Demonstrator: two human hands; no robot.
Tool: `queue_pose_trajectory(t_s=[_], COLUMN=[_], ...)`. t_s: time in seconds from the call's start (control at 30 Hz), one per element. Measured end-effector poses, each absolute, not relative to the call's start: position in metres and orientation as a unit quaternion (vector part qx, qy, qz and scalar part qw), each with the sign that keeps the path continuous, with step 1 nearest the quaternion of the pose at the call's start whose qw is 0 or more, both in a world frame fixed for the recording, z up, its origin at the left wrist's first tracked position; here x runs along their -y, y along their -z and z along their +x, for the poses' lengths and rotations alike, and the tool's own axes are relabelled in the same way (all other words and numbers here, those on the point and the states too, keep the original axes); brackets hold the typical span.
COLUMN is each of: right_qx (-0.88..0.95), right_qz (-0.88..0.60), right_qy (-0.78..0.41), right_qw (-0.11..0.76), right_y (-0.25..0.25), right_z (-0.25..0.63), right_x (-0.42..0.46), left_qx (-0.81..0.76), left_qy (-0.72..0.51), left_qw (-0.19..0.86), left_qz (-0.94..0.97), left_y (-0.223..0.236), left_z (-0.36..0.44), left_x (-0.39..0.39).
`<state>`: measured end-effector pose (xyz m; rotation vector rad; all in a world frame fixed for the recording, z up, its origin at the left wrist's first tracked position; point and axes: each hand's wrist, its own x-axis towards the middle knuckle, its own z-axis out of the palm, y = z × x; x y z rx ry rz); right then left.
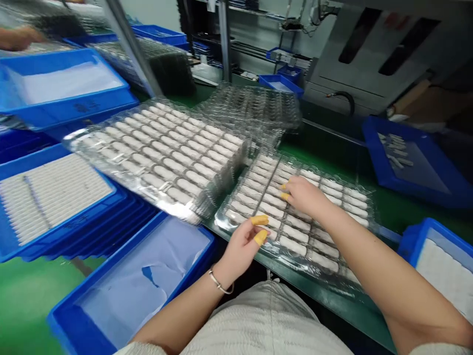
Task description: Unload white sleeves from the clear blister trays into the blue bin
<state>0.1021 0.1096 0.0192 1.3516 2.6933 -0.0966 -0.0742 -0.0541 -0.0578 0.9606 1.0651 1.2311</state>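
Pieces, white and rod-like (293,245), fill the rows of a clear tray (223,222) that lies along the near edge of a green table (320,148); the left hand (242,241) is by that tray's near edge, toward its left corner, thumb and forefinger parted with nothing seen between them; the right hand (301,197) reaches over the tray's middle, its fingers bent down onto the rows, and whether they pinch a piece I cannot tell.

The likeliest trouble, I judge, is a nudge: the right forearm crosses low above the tray's right part, so a dropped wrist could roll pieces out of their slots; with the tray so near the table's front edge, a push from the left hand or a brush of the clothing could skew it; the stack of filled clear trays (173,209) stands just beside its left edge, near corner jutting toward the person, and a swinging left elbow might jar the layers out of line; a piece lost over the front edge could drop to the floor or into the paper-lined blue tub (70,325); the yellow finger covers (259,220) could also slip if loose.
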Motion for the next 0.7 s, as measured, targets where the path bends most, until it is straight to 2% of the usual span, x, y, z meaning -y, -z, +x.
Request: queue_pose_trajectory(t_s=[0.07, 0.17, 0.23, 0.27, 0.33, 0.37, 0.43, 0.57, 0.7], right_qx=[-0.869, -0.788, -0.701, -0.646, -0.531, -0.493, -0.462, -0.469, -0.480], right_qz=[0.492, 0.588, 0.679, 0.734, 0.836, 0.863, 0.878, 0.861, 0.850], right_qy=[0.063, 0.121, 0.130, 0.122, 0.099, 0.103, 0.123, 0.195, 0.209], right_qw=[0.001, -0.139, -0.175, -0.171, -0.095, -0.040, -0.003, 0.030, 0.051], right_y=[-0.040, -0.072, -0.086, -0.090, -0.087, -0.081, -0.060, -0.006, 0.032], right_z=[0.143, 0.242, 0.321, 0.359, 0.425, 0.450, 0.483, 0.495, 0.491], right_x=[-0.098, -0.066, -0.032, -0.011, 0.035, 0.058, 0.098, 0.141, 0.142], left_qx=[-0.474, -0.497, -0.507, -0.507, -0.505, -0.500, -0.480, -0.436, -0.441], left_qy=[-0.527, -0.539, -0.511, -0.490, -0.438, -0.420, -0.393, -0.327, -0.307], left_qw=[0.578, 0.543, 0.541, 0.547, 0.561, 0.563, 0.559, 0.563, 0.564], left_qz=[0.406, 0.410, 0.434, 0.451, 0.489, 0.507, 0.550, 0.621, 0.627], left_y=[0.055, 0.049, 0.045, 0.043, 0.039, 0.038, 0.037, 0.033, 0.023], left_z=[-0.074, -0.072, -0.068, -0.065, -0.058, -0.053, -0.042, -0.020, -0.002], left_x=[0.056, 0.059, 0.060, 0.061, 0.061, 0.060, 0.056, 0.040, 0.033])
